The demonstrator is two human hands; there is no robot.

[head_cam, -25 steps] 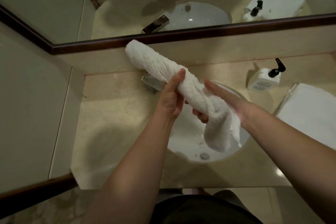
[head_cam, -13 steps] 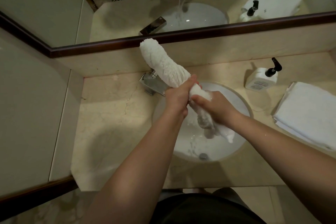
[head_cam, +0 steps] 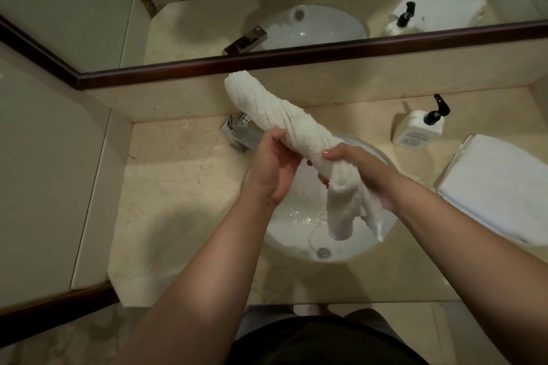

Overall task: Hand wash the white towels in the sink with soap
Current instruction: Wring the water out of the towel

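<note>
Above the white sink, a rolled white towel is held slantwise by both hands. Its middle is gripped by the left hand, fingers curled round it, and its lower part is clasped by the right hand, the loose end hanging into the basin. Folded white towels and a soap dispenser are set on the counter, right of the basin.

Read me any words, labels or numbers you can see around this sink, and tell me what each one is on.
Soap bottle: dark lines of print on its white front, too small and blurred to read.
Its reflection in the mirror: no legible text.
Rolled towel, folded towel, faucet, sink: no text seen.
</note>
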